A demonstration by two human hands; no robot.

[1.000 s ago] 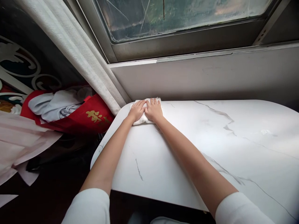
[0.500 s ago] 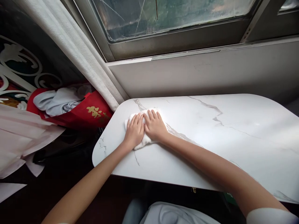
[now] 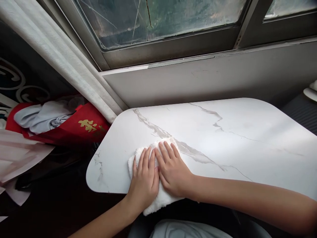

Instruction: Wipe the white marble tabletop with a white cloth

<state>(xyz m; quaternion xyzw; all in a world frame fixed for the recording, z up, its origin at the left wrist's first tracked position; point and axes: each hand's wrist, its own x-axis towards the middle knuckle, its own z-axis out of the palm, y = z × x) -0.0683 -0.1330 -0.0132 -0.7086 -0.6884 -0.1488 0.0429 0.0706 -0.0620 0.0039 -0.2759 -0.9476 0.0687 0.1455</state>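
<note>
A white fluffy cloth [image 3: 158, 200] lies at the near edge of a white marble-patterned table [image 3: 223, 138], partly hanging over that edge. My left hand [image 3: 144, 180] and my right hand [image 3: 173, 170] press flat on the cloth side by side, fingers stretched out and pointing away from me. Most of the cloth is hidden under my palms.
A window with a grey frame [image 3: 173, 49] and a grey wall panel run behind the table. A pale curtain [image 3: 66, 62] hangs at the left. A red bag [image 3: 81, 127] with grey fabric in it sits left of the table, above pale sheets [image 3: 17, 155] on the dark floor.
Both hands have slid the cloth from the table's far left corner straight back toward me, to the near edge. The view has shifted with them.
</note>
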